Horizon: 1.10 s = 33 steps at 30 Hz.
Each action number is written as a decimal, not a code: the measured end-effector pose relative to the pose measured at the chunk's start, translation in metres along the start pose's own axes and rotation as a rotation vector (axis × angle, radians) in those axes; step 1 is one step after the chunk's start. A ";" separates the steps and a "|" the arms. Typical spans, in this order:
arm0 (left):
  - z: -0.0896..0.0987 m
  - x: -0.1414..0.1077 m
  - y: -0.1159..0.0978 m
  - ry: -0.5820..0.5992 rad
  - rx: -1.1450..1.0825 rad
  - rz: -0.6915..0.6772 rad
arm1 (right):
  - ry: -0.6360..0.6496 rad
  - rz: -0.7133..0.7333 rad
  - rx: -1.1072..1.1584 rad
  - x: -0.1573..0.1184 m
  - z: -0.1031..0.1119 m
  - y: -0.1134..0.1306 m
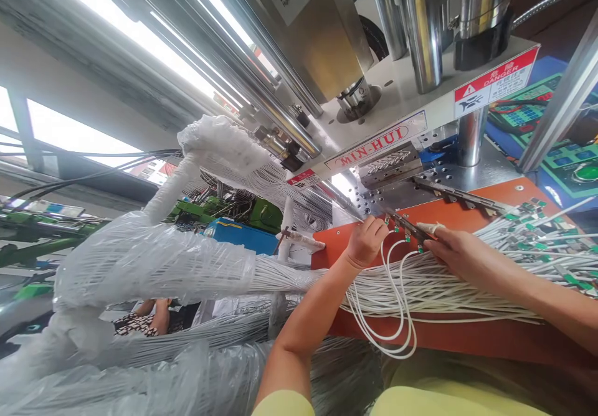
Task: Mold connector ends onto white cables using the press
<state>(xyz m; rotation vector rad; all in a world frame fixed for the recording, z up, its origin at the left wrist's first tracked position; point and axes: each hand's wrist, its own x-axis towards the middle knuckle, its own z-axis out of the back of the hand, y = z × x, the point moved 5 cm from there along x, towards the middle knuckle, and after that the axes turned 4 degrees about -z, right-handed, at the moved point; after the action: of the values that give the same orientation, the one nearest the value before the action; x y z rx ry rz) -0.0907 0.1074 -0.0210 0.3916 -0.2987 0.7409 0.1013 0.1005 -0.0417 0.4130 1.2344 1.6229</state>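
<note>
A dark metal bar-shaped fixture [405,224] holds several white cables [402,297] by their small green-ended connectors, and the cables loop down in front. My right hand [455,251] grips the bar's near right end; a fingertip has a pale wrapping. At the bar's left end is my left hand [367,241], fingers pinched together beside the cable ends. What lies between those fingers is hidden. Behind, a second metal bar [460,197] rests across the orange board's back edge. Many loose cables with green connectors [527,220] lie at the right.
A press with a MIN-HUI plate [376,145] rises over a perforated metal bed [439,176]. An orange board [336,241] fronts it. Plastic-wrapped cable bundles [154,260] hang on a padded rack at left. A control panel [574,160] sits at right. Another person's arm [161,316] shows behind.
</note>
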 end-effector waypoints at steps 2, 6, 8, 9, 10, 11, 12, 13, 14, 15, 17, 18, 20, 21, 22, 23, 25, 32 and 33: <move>-0.001 0.000 0.000 0.023 -0.003 0.000 | -0.008 0.003 -0.012 0.000 0.000 -0.001; -0.003 -0.001 -0.001 0.048 -0.017 -0.005 | -0.024 0.022 -0.043 0.000 0.001 0.000; -0.005 -0.003 -0.001 0.065 -0.029 0.005 | -0.031 0.019 -0.057 0.000 0.002 0.001; -0.006 -0.003 -0.001 0.075 -0.034 0.014 | -0.035 0.018 -0.065 -0.001 0.002 0.001; -0.007 -0.004 -0.001 0.085 -0.038 0.022 | -0.039 0.020 -0.073 -0.001 0.003 0.002; -0.008 -0.004 -0.001 0.091 -0.042 0.030 | -0.041 0.022 -0.078 -0.002 0.003 0.003; -0.008 -0.004 -0.001 0.095 -0.044 0.038 | -0.040 0.021 -0.083 -0.002 0.003 0.003; -0.009 -0.005 0.000 0.097 -0.047 0.044 | -0.034 0.016 -0.085 -0.002 0.003 0.004; -0.009 -0.005 0.000 0.099 -0.051 0.047 | -0.027 0.008 -0.084 -0.002 0.003 0.004; -0.009 -0.005 0.000 0.099 -0.054 0.047 | -0.021 0.001 -0.084 -0.002 0.003 0.004; -0.008 -0.004 0.000 0.092 -0.049 0.040 | -0.020 -0.007 -0.096 -0.002 0.003 0.003; -0.008 -0.004 0.000 0.088 -0.042 0.034 | -0.025 -0.008 -0.106 -0.002 0.004 0.003; -0.007 -0.003 0.000 0.078 -0.022 0.025 | -0.039 0.003 -0.123 -0.002 0.005 0.004; -0.007 -0.002 0.000 0.073 -0.013 0.025 | -0.046 0.017 -0.125 -0.003 0.005 0.005; -0.007 -0.002 0.000 0.068 -0.006 0.027 | -0.053 0.035 -0.125 -0.003 0.006 0.007; -0.007 -0.001 -0.001 0.062 -0.001 0.034 | -0.058 0.053 -0.126 -0.004 0.006 0.009; -0.008 0.001 -0.001 0.054 0.002 0.054 | -0.065 0.079 -0.135 -0.006 0.005 0.014; -0.006 0.011 0.005 0.091 -0.084 0.207 | -0.048 0.105 -0.213 0.000 0.009 0.014; -0.004 0.012 0.009 0.116 -0.143 0.245 | -0.064 0.114 -0.219 0.002 0.013 0.012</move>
<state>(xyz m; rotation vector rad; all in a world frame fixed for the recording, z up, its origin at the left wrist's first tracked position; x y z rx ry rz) -0.0880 0.1221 -0.0181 0.1771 -0.2908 0.9720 0.1037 0.1095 -0.0264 0.3995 0.9871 1.8064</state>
